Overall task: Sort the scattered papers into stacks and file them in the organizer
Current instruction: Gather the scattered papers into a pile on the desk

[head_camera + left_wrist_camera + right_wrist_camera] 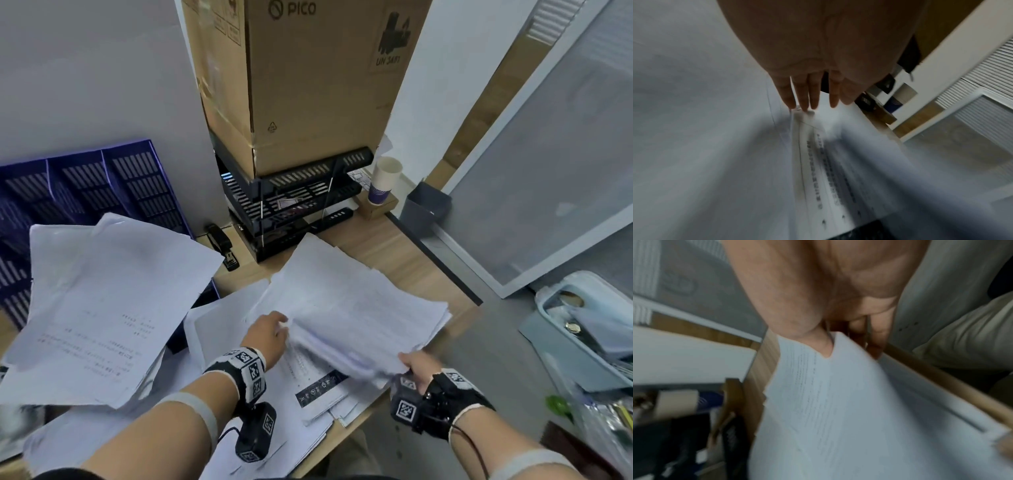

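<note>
Ahead of you, toward the upper centre of the head view, the black tiered organizer (294, 202) is topped by a cardboard box (301, 78) that sits on its upper tray, so you get in only through the front slots beneath it. A black stapler (222, 245) lies on the bare desk (387, 253) just left of its base. To its right a paper cup (383, 181) stands on a small box (the open wood strip runs between that and the organizer). At the left, the blue file rack (102, 185) is half buried under a loose heap of sheets (102, 308). Paper covers the lower centre.
</note>
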A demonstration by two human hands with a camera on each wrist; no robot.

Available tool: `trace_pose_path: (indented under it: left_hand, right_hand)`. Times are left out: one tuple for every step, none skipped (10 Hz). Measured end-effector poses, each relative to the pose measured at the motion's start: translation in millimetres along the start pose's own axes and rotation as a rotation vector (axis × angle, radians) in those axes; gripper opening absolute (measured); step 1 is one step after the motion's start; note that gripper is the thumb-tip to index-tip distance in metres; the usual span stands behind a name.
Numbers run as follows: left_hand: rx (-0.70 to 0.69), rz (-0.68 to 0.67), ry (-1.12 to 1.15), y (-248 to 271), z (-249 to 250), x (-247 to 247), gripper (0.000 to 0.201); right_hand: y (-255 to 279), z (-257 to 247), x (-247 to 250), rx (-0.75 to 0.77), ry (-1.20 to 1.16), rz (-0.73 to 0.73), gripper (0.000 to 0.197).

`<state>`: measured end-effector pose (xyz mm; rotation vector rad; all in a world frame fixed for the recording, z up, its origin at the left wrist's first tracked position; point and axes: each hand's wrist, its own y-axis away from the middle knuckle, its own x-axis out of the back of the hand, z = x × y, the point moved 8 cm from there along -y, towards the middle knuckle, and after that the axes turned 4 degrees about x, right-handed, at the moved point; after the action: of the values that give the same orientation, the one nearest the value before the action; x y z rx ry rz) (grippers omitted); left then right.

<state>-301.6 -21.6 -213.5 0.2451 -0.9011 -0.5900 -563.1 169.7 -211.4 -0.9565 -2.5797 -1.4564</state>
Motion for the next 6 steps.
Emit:
trace_pose_path:
  left_hand:
    - [0.078, -0.038, -0.045, -12.3, -4.1, -2.0, 0.050]
    - [0.162, -0.137, -0.117, -19.3, -3.6, -17.5, 0.064]
    - [0.220, -0.168, -0.197, -26.0, -5.3, -25.0, 0.072]
    - [0.218, -0.265, -0.202, -25.2, -1.9, -40.0, 0.063]
    - [0.191, -0.318, -0.141, -21.1, 0.8, -52.4, 0.053]
    - [0.129, -0.297, -0.081, -21.7, 9.3, -52.1, 0.038]
  right_hand:
    - [2.0, 21.1, -20.0, -0.060, 0.372, -0.111, 0.014]
    - [-9.3, 35.7, -36.8, -0.145, 0.299, -0.183, 0.015]
    - [-21.4, 36.9, -43.7, -0.047, 0.493, -0.185, 0.033]
    - [-24.4, 42.3, -41.0, -0.166, 0.040, -0.030, 0.028]
    - [-32.1, 43.5, -28.4, -0.132, 0.120, 0.065, 0.051]
    - [-29.3, 40.7, -12.1, -0.148, 0.089, 0.098, 0.078]
